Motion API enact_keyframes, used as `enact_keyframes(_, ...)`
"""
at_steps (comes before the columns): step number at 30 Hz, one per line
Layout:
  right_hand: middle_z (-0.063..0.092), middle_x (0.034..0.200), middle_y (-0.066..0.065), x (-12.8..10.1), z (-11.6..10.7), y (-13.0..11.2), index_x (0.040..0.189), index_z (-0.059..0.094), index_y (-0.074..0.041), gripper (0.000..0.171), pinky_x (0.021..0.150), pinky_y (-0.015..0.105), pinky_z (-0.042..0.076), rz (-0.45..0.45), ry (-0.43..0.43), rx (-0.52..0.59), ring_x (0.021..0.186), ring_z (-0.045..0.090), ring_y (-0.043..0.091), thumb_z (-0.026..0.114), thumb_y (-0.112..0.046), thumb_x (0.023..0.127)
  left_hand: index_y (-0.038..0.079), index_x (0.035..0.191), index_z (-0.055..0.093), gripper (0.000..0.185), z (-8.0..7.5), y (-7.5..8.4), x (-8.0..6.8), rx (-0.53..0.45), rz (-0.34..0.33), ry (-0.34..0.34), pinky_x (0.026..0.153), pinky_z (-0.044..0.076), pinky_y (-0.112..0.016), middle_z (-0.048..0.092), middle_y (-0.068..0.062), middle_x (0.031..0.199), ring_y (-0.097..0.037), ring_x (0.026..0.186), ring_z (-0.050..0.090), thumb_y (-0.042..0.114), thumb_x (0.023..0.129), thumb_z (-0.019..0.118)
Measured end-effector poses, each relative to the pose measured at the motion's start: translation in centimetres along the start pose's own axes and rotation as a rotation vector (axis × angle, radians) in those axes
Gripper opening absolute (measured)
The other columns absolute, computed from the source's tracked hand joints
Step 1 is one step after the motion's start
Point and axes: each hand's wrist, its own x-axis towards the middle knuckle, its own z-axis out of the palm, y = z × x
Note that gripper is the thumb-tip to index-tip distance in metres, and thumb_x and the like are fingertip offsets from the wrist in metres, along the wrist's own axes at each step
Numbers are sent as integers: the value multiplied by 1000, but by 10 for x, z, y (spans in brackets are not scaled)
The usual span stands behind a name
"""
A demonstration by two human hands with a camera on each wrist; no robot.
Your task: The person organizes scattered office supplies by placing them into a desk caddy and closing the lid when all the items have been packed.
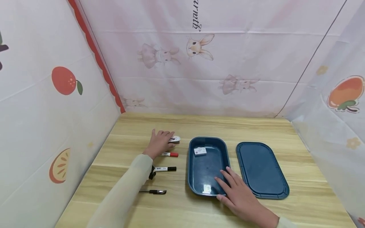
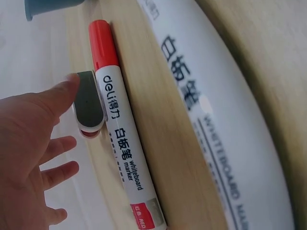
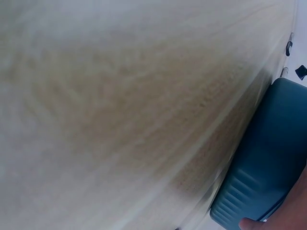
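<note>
The left hand (image 1: 158, 143) reaches out flat over the tabletop (image 1: 176, 209), fingers straight and loosely spread, their tips touching a small whiteboard eraser (image 1: 174, 139) at its 3 o'clock; it grips nothing. In the left wrist view the thumb tip meets the eraser's dark felt face (image 2: 89, 103), and a red-capped whiteboard marker (image 2: 120, 139) lies just beside the eraser. From the head view that red marker (image 1: 169, 154) sits at 5 o'clock of the left hand, near the wrist.

The right hand (image 1: 240, 198) rests released, fingers straight, on the near right rim of a dark blue tray (image 1: 191, 177); the right wrist view shows a fingertip against the tray's ribbed outer wall (image 3: 259, 187).

Inside the tray a small white box (image 1: 200, 151) lies toward 12 o'clock and a small pale item (image 1: 207, 188) toward 6 o'clock. The tray's matching blue lid (image 1: 260, 171) lies flat at 3 o'clock of it, just beside. At 9 o'clock of the tray lie a black-capped marker (image 1: 164, 169) and, nearer, a black pen (image 1: 154, 191).
</note>
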Motion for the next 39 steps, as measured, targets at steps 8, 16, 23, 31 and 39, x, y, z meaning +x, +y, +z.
enact_keyframes(8,31,165,5,-3,4,-3,152,45,-30,58,115,56,32,19,-34,35,156,13,26,41,-60,103,21,153,45,68,10,-10,-3,-47,-19,-11,118,9,-69,54,-2,150,-33,137,46,38,93,72)
enact_keyframes(16,30,165,5,-3,2,-3,153,44,-30,58,115,56,32,27,-38,44,156,13,25,41,-59,103,23,128,65,39,15,-15,1,-49,6,21,113,22,-68,67,2,133,-31,118,56,32,91,76)
enact_keyframes(23,29,166,4,-2,1,-2,153,43,-31,57,116,58,31,37,-49,49,157,10,24,44,-57,103,20,105,67,20,13,-13,3,-48,11,40,103,38,-61,73,1,114,-28,103,58,32,91,76)
enact_keyframes(31,29,166,5,-1,-2,-2,154,42,-30,59,117,55,29,30,-59,61,157,9,25,40,-60,103,20,111,69,23,13,-10,4,-83,-31,38,99,42,-59,72,-1,114,-25,98,56,29,91,76)
enact_keyframes(39,29,166,5,0,-4,-1,154,42,-31,59,117,55,29,36,-65,63,157,10,26,39,-60,103,17,126,67,38,16,-14,4,-119,-37,82,102,42,-57,70,-5,123,-27,108,57,31,92,75)
